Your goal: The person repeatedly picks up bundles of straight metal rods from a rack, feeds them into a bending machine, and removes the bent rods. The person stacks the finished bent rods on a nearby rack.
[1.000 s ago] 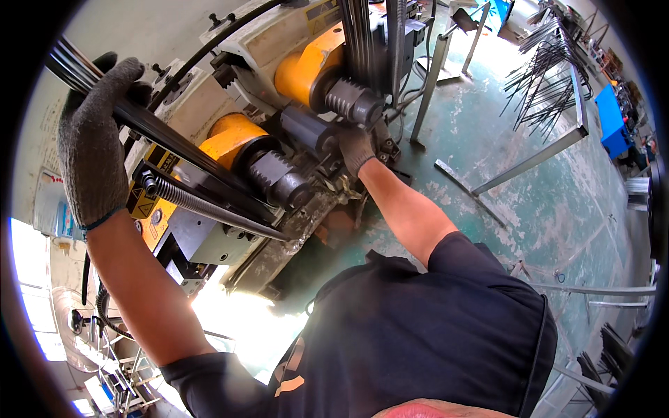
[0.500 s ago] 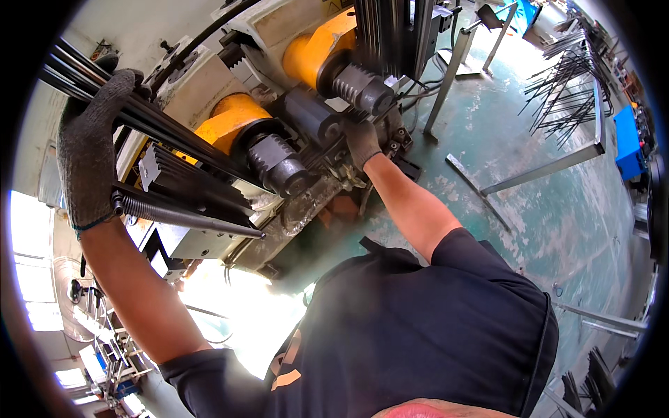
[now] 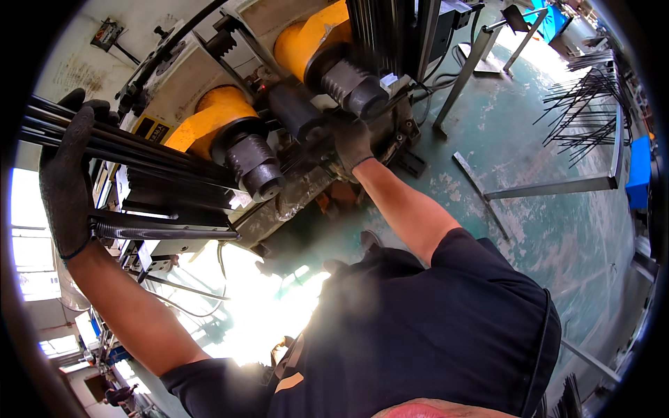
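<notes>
My left hand point(image 3: 66, 191), in a dark knitted glove, is closed around a bundle of long dark metal rods point(image 3: 157, 148) at the left side of a machine. The rods run from beyond the hand toward a threaded steel roller point(image 3: 254, 164) in front of an orange housing point(image 3: 219, 115). Just below them lies a bar with a coil spring point(image 3: 167, 228). My right hand point(image 3: 352, 145), gloved too, reaches into the machine beside a dark cylinder point(image 3: 296, 115), below a second threaded roller point(image 3: 357, 87). Its fingers are lost in shadow, so their grip does not show.
Dark upright bars point(image 3: 387, 35) stand at the machine's top. A metal frame point(image 3: 550, 187) stands on the green floor point(image 3: 432, 202) at right, near a pile of thin dark rods point(image 3: 589, 104). Cables point(image 3: 442, 76) trail beside the machine. A blue box point(image 3: 637, 171) is at the far right.
The view has shifted, and the machine appears farther left. My left hand and the rods sit lower and farther left, with the rods lying flatter. My right hand stays beside the dark cylinder.
</notes>
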A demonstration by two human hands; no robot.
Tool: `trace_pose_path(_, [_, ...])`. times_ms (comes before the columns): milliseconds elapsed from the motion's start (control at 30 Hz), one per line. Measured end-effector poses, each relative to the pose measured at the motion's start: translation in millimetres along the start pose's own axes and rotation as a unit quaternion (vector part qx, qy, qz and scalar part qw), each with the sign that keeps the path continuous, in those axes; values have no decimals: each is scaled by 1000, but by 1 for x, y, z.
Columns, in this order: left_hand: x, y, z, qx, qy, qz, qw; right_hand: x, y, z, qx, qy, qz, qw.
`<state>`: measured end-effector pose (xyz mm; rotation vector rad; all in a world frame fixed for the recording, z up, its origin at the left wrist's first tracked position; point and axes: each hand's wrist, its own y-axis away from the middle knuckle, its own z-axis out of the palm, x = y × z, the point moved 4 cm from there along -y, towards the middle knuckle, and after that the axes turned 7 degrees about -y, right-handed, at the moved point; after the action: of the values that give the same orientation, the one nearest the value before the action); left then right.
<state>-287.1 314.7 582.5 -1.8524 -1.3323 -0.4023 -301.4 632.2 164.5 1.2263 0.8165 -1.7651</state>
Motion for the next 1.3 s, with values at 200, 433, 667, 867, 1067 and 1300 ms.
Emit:
trace_pose_path(200, [4,-1,5,-48,-22,-23,998,5,-7,-5,-89,262,-222,935])
trace_pose_path(433, [17,5,4,-43,-69,-32,996,7,-7,2,-55,351,-242,903])
trace_pose_path(667, [55,89,-29,30,-475,240,846,-47,30,-20,-92,353,-70,928])
trace_pose_path(867, [77,202,-4,160,122,42,979,-99,116,-168,32,-220,138,965])
trace_pose_path(1067, [-4,299,57,201,295,-78,931,-166,181,-420,248,2,69,966])
trace_pose_path(1300, [39,415,384,-90,427,-248,865,-348,193,-669,462,214,-145,849])
